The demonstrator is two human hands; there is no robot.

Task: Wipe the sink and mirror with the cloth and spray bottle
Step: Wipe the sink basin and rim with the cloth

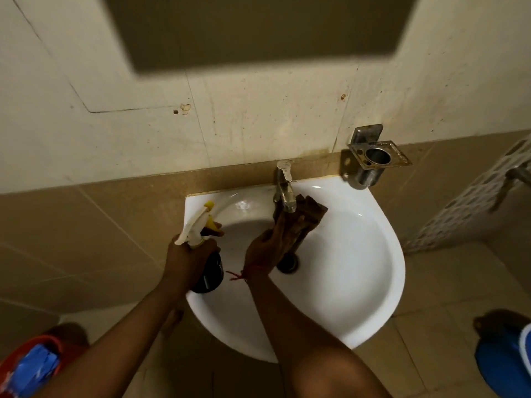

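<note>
A white wall-hung sink (pixel 359 271) fills the middle of the view, with a metal tap (pixel 284 188) at its back edge and a dark drain (pixel 288 262) in the basin. My left hand (pixel 191 252) grips a dark spray bottle (pixel 208 271) with a white and yellow trigger head, held over the sink's left rim. My right hand (pixel 271 247) presses a brown cloth (pixel 309 215) against the basin just below the tap. The mirror (pixel 258 27) hangs on the wall above, its lower part in view and dim.
A metal holder (pixel 375 158) is fixed to the wall right of the tap. A white perforated basket (pixel 471 202) stands at the right. A red bucket (pixel 34 366) is on the floor at lower left, a blue container (pixel 505 366) at lower right.
</note>
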